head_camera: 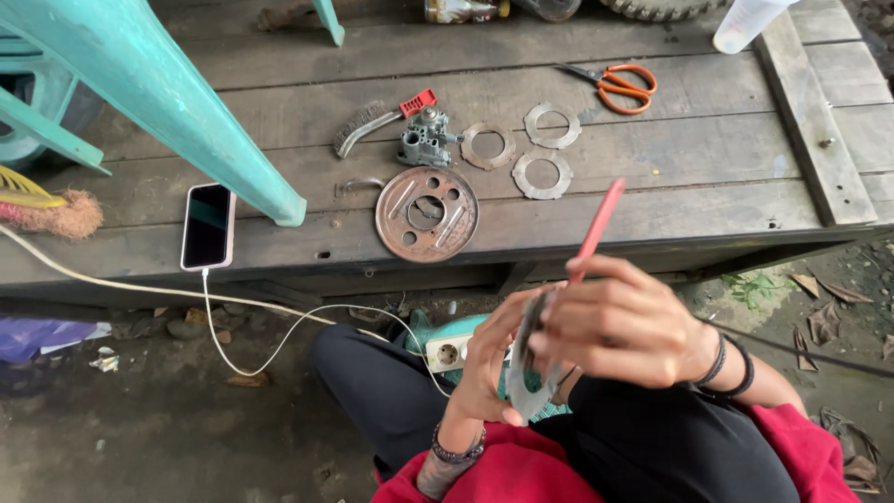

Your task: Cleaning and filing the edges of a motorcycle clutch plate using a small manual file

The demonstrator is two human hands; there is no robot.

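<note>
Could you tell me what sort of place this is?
Probably an informal outdoor repair spot: metal ring plates, a round perforated disc and a wire brush lie on a weathered plank platform above bare ground with dry leaves.

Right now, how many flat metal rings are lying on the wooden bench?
3. One ring lies beside the small grey metal block, one lies nearer the orange scissors, and one lies below those two. Others may be hidden behind the hands.
</note>
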